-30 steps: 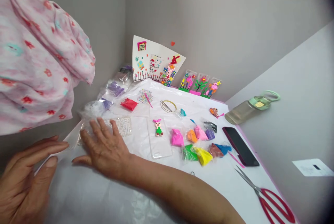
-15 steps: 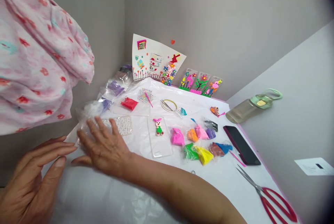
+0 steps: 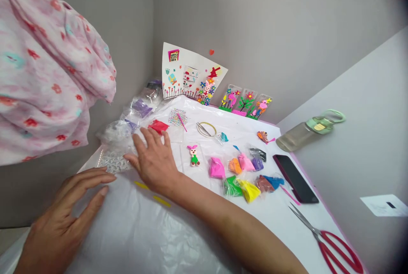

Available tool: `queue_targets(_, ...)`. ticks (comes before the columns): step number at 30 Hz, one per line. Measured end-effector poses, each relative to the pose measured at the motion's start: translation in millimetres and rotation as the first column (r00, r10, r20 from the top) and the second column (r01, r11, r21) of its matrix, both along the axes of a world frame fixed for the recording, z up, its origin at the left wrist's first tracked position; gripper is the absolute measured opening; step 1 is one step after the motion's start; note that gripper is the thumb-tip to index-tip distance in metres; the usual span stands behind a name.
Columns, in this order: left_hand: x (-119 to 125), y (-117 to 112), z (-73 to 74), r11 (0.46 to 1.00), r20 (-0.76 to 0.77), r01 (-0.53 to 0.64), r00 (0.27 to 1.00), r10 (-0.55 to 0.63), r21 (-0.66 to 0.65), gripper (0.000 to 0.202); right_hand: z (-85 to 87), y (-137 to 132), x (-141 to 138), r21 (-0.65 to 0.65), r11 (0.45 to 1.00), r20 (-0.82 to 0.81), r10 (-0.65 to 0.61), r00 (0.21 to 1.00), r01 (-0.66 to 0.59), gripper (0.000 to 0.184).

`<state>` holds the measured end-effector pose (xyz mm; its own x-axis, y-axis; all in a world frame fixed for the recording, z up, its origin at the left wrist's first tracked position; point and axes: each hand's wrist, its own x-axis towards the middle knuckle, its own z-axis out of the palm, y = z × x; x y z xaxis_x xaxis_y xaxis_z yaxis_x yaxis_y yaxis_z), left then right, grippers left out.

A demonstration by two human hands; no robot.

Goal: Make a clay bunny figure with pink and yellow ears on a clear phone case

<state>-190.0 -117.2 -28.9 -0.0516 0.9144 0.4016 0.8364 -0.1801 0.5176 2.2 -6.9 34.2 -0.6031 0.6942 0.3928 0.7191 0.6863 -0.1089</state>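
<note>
My right hand lies flat and open on the white table sheet, fingers spread over a clear plastic bag, fingertips close to a red clay packet. Open too, my left hand rests at the near left edge, its fingertips pointing at a clear bag of small white pieces. A clear phone case with a pink bunny figure lies just right of my right hand. Two short yellow strips show under the sheet by my right wrist.
Several coloured clay packets lie mid-table. A black phone and red-handled scissors are at the right. Decorated cases and a craft card lean on the back wall. A bottle lies right; pink floral cloth hangs left.
My right hand slid from the bag of white pieces forward and right, toward the red packet. My left hand moved in over the sheet's near left edge. Two yellow strips came into sight.
</note>
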Motion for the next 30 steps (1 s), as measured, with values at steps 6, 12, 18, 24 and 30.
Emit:
queue_targets(6,28.0,14.8,15.6,0.949,-0.036,0.291,0.954,-0.297,-0.119,0.030,13.6,4.8,41.1,-0.235,0.972,-0.183,-0.043,0.982,-0.001,0.027)
queue_targets(12,45.8,31.1,19.0,0.916,-0.070,0.375,0.919,-0.387,-0.139,0.020,19.8,-11.4,76.3,-0.422,0.906,-0.175,-0.034,0.984,-0.044,0.026)
queue_targets(18,42.0,29.9,33.4,0.918,0.030,0.329,0.943,-0.331,-0.219,0.017,37.4,-37.9,99.2,-0.512,0.820,-0.028,0.280,0.960,-0.254,0.031)
queue_targets(24,72.4,42.0,56.2,0.902,0.225,0.358,0.925,-0.307,-0.240,0.026,47.3,-40.9,113.3,-0.696,0.674,-0.344,-0.013,0.939,-0.246,0.038)
queue_targets(30,122.2,89.1,90.5,0.872,0.246,0.488,0.849,-0.467,-0.028,0.023,52.8,-14.6,131.1,-0.667,0.680,-0.605,-0.256,0.754,-0.304,0.008)
